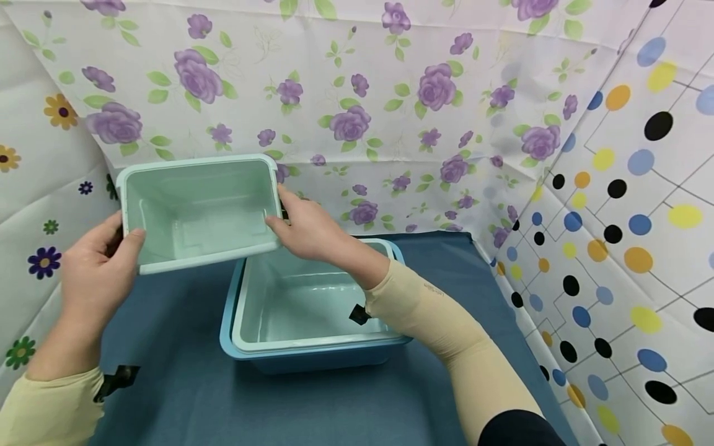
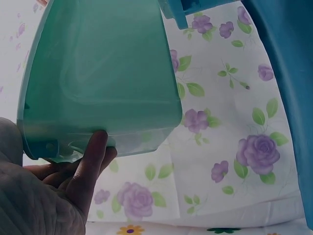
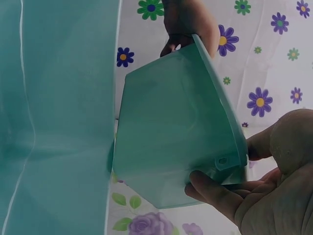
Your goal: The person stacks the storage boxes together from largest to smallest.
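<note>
A small pale green plastic bin [image 1: 206, 217] is held up in the air, tilted so that its inside faces the head camera; nothing lies in it. My left hand [image 1: 100, 272] grips its left end, thumb over the rim and fingers underneath, as the left wrist view of the bin's outer wall [image 2: 112, 63] also shows. At the opposite end my right hand [image 1: 307, 223] holds the rim between thumb and fingers. Below and to the right, a larger pale green bin [image 1: 312, 303] sits nested in a blue bin [image 1: 312, 359] on the table.
Dark blue cloth [image 1: 184, 396] covers the table. A purple-flowered sheet [image 1: 346, 93] hangs at the back, a dotted sheet [image 1: 625, 248] stands on the right, and a daisy-patterned sheet [image 1: 33, 204] on the left.
</note>
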Tool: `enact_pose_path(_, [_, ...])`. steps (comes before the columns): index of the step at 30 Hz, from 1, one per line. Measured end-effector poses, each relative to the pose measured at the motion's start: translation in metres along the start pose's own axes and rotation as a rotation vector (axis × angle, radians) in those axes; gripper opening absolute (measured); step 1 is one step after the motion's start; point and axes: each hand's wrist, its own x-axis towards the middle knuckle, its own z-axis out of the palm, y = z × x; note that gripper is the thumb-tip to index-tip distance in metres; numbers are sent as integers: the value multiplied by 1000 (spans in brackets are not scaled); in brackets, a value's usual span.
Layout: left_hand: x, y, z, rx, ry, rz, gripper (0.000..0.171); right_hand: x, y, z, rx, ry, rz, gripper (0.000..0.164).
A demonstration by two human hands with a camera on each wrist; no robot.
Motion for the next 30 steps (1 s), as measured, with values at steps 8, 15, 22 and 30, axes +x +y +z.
enact_pose_path(8, [-3, 3, 3, -1, -15, -14, 42, -6, 2, -3, 33, 1, 12, 72])
enact_pose_path(15, [-4, 5, 7, -2, -35, -23, 43, -10, 6, -5, 40, 6, 12, 72])
enact_pose_path(22, [-6, 9, 10, 18, -42, -5, 43, -16, 8, -8, 62, 15, 12, 73])
enact_pose_path(30, [-7, 14, 13, 19, -46, 15, 43, -21, 9, -14, 79, 8, 32, 74])
